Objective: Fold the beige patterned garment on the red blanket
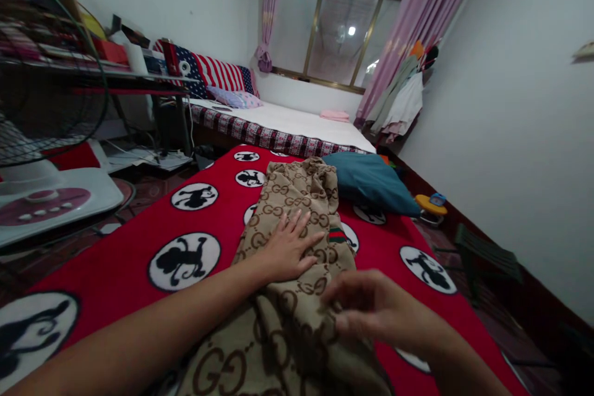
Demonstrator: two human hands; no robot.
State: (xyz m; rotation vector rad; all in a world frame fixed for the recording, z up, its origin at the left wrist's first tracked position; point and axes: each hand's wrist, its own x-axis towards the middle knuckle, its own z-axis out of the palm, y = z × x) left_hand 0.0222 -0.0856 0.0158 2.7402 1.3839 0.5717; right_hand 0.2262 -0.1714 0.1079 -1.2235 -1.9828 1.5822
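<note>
Left hand (290, 247) is lying flat on the garment (297, 223), fingers spread, pressing it into the red blanket (139, 253) mid-bed. Right hand (375, 306) is hovering at the near folds, fingers curled, seemingly pinching cloth. A pillow (371, 180) is sitting toward the far right corner.

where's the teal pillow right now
In the head view the teal pillow lies on the red blanket at upper right, just beyond the tan patterned garment under the left hand.

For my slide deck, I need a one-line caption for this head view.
Left hand flat on a tan monogram garment spread over a red blanket, right hand pinching its fabric.
</note>
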